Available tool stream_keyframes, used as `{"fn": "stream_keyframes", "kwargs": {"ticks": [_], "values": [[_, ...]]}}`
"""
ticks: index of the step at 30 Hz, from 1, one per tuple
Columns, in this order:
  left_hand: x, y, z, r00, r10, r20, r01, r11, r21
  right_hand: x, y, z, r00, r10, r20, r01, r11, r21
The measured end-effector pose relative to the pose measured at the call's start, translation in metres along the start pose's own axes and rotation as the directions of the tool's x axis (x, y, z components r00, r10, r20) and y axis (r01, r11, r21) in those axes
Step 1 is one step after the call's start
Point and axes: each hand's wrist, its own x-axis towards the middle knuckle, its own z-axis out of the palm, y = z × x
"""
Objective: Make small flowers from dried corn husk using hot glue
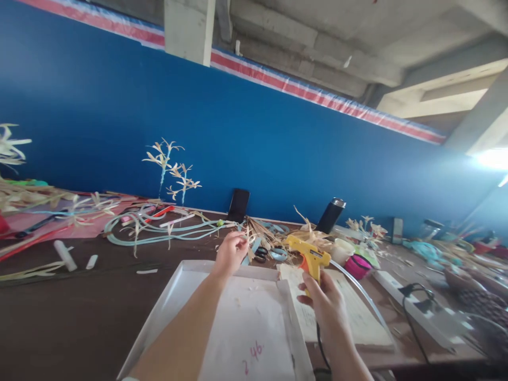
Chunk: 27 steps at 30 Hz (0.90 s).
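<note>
My right hand (327,293) is wrapped around the handle of a yellow hot glue gun (313,255), its nozzle pointing left. A clear glue stick (361,291) curves out of its back, and a black cord hangs below. Over the far edge of a shallow white box lid (254,323), my left hand (231,253) pinches at the end of the pale blue tubing (190,233) and some straw-coloured strips. What exactly sits between those fingertips is too small to make out. Black-handled scissors (261,254) lie just right of my left hand.
A phone (238,205) leans against the blue wall, near a tilted black flask (330,215). Dried husk strips (270,235) are heaped behind the lid. Husk flowers (184,182) stand at the back left. A white power strip (416,309) and pink pouch (357,266) lie right.
</note>
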Motion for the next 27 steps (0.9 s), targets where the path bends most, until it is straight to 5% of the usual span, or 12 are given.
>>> {"fn": "stream_keyframes", "kwargs": {"ticks": [2, 6, 14, 21, 27], "values": [[-0.001, -0.004, 0.002, 0.988, 0.134, -0.083, -0.115, 0.973, 0.202, -0.001, -0.003, 0.005, 1.000, 0.026, -0.008, -0.025, 0.998, 0.055], [-0.005, -0.006, 0.004, 0.963, 0.216, -0.163, -0.147, 0.923, 0.356, 0.004, 0.001, 0.013, 0.997, -0.032, 0.069, 0.022, 0.990, 0.143], [-0.006, -0.010, 0.006, 0.958, 0.231, -0.168, -0.145, 0.900, 0.412, 0.009, 0.010, 0.016, 0.959, -0.151, 0.239, 0.100, 0.971, 0.215], [-0.007, -0.009, 0.007, 0.967, 0.198, -0.161, -0.110, 0.892, 0.439, -0.006, 0.005, 0.008, 0.899, -0.123, 0.420, -0.029, 0.941, 0.338], [-0.007, -0.013, 0.009, 0.965, 0.219, -0.146, -0.129, 0.876, 0.464, -0.017, -0.005, -0.001, 0.896, -0.083, 0.436, -0.104, 0.915, 0.389]]}}
